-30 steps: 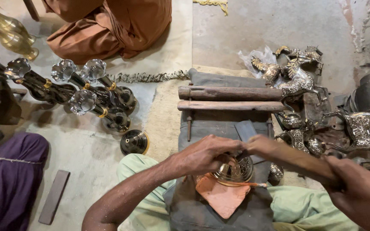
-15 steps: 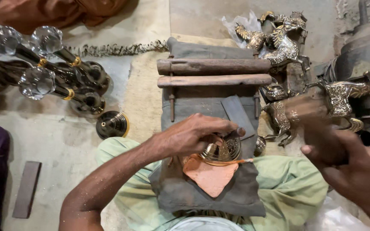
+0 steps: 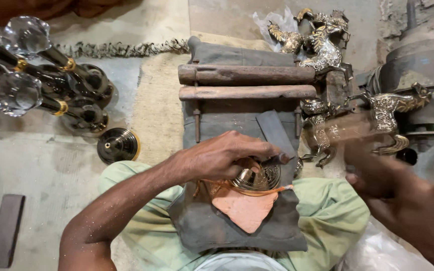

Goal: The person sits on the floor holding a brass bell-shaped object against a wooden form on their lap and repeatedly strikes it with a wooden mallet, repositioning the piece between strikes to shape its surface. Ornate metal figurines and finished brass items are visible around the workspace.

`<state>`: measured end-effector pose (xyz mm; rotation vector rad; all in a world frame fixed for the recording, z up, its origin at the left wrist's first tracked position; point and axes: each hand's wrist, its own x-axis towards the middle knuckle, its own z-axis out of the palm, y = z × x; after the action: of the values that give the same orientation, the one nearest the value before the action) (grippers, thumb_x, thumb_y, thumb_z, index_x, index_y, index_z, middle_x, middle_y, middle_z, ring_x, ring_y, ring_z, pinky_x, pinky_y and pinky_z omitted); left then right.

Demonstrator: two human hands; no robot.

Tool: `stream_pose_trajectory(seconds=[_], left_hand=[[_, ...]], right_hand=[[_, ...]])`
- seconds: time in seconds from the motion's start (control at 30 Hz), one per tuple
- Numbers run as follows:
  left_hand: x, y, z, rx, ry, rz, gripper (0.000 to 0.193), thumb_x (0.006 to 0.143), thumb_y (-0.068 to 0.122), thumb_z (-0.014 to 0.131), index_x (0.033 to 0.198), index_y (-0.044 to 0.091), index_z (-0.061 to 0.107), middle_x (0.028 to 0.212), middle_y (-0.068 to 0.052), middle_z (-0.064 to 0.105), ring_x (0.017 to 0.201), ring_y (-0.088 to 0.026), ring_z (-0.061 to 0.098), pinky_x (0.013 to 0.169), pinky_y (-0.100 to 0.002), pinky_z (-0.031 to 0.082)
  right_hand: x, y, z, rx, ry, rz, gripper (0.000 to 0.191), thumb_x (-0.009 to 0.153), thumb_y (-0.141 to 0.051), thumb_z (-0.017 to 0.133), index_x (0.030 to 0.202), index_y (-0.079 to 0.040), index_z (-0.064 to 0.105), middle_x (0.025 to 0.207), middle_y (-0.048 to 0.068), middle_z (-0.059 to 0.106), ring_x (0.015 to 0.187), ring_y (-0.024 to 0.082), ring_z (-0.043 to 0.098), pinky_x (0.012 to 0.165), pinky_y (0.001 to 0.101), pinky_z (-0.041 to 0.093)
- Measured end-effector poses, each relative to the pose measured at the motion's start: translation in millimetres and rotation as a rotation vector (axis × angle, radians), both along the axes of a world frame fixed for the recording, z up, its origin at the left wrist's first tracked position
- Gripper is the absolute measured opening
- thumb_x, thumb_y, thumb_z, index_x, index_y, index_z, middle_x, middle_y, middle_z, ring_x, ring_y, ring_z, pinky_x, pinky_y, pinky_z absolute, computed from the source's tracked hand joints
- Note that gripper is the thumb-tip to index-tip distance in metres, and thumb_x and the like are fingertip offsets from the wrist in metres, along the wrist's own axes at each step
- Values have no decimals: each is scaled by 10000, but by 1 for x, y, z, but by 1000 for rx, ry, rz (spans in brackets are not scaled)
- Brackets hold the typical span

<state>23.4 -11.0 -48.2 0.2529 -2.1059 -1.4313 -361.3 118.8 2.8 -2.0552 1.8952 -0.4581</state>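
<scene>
— Cloth (image 3: pixel 212 226) on my lap, orange pad (image 3: pixel 242 208) on it to cushion the brass disc (image 3: pixel 259 178).
— Hands?
— My left hand (image 3: pixel 222 155) clamps disc and punch (image 3: pixel 276 160), steadying them. My right hand (image 3: pixel 377 175) is blurred; I can't tell its grip.
— Beyond?
— Wooden bars (image 3: pixel 247 83), then brass horses (image 3: pixel 322 45).

A dusty grey concrete floor (image 3: pixel 41 170) fills the left of the frame, with a beige woven mat (image 3: pixel 159 108) at centre and a rough, stained wall (image 3: pixel 393 15) upper right.
</scene>
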Motion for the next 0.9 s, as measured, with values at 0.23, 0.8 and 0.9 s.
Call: stream_pose_trajectory(seconds=[0.23,0.8,0.9], left_hand=[[-2,-4,-7,-11,26,-26,501,832,-105,667,1306,47,603,1027,-160,703,902,-351,707,735,-450,527],[-6,-17,-15,-3,118,-126,564,833,-81,684,1369,56,576,1112,-168,732,946,-335,732,730,-418,546],[-8,-19,-17,37,30,-169,551,822,-94,678,1343,75,617,985,-158,720,819,-305,708,725,-417,557]], right_hand=[[12,5,19,115,229,-171,455,744,-207,878,1110,-42,666,888,151,725,743,250,721,675,383,606],[19,26,38,-42,387,-158,649,693,-196,898,1252,-71,594,864,101,684,700,209,671,633,338,558],[20,31,41,-6,619,18,635,661,-133,887,1231,-60,618,904,149,729,771,279,696,687,405,559]])
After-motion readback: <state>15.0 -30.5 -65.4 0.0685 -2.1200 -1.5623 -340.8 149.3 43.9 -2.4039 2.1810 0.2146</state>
